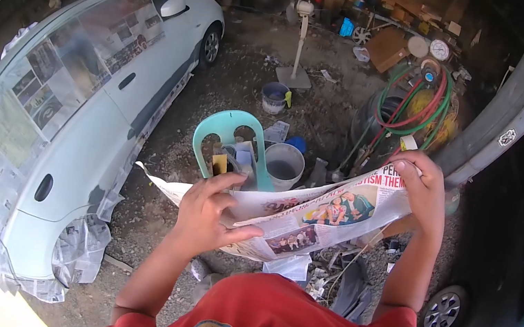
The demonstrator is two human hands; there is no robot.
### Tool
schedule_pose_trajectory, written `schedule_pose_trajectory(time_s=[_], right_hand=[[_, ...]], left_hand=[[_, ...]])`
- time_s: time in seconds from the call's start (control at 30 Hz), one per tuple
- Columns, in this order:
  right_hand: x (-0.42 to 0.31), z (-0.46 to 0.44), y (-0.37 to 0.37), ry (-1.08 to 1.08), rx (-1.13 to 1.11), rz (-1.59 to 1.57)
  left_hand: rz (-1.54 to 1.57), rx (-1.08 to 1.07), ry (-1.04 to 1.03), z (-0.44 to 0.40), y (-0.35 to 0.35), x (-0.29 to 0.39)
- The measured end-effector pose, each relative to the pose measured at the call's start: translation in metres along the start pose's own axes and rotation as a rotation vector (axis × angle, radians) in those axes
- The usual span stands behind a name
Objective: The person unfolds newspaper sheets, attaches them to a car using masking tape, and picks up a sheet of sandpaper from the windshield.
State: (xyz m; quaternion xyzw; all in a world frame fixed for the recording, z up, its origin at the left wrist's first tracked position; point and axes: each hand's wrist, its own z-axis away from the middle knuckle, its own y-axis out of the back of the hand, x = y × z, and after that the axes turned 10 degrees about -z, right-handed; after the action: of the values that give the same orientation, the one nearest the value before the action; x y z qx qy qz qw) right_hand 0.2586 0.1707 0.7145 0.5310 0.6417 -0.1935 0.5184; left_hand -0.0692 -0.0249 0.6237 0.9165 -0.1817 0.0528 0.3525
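Observation:
A printed newspaper sheet (337, 212) stretches in front of my chest, its left end curling to a point. My right hand (421, 184) grips its upper right corner between thumb and fingers. A pale strip that looks like masking tape (408, 143) sticks up at that corner. Against the sheet's left part lies my left hand (207, 213), with thumb and fingers spread apart. Whether any of its fingers pinch the paper cannot be made out. Behind the sheet stands a turquoise plastic chair (242, 119) with small boxes on its seat.
On the left is a pale car (93, 127), its windows and wheel masked with newspaper. A dark car (504, 262) stands on the right. Ahead are a white bucket (284, 167), a dark bucket (275, 98), a stand fan (300, 44) and coiled hoses (441, 111) on gravelly ground.

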Motion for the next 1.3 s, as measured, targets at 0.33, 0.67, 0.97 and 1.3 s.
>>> schedule_pose_trajectory(time_s=[0.33, 0.67, 0.97, 1.3], right_hand=[[0.007, -0.009, -0.031, 0.374, 0.185, 0.625], [0.080, 0.075, -0.151, 0.256, -0.582, 0.497], [0.303, 0.172, -0.126, -0.304, -0.427, 0.332], [0.452, 0.305, -0.112, -0.986, -0.147, 0.486]], left_hand=[[-0.052, -0.195, 0.011, 0.007, -0.018, 0.011], [-0.080, -0.474, 0.065, 0.033, -0.040, 0.011], [-0.279, -0.437, 0.521, 0.122, -0.012, -0.065], [-0.561, -0.270, 0.816, 0.163, 0.083, -0.077]])
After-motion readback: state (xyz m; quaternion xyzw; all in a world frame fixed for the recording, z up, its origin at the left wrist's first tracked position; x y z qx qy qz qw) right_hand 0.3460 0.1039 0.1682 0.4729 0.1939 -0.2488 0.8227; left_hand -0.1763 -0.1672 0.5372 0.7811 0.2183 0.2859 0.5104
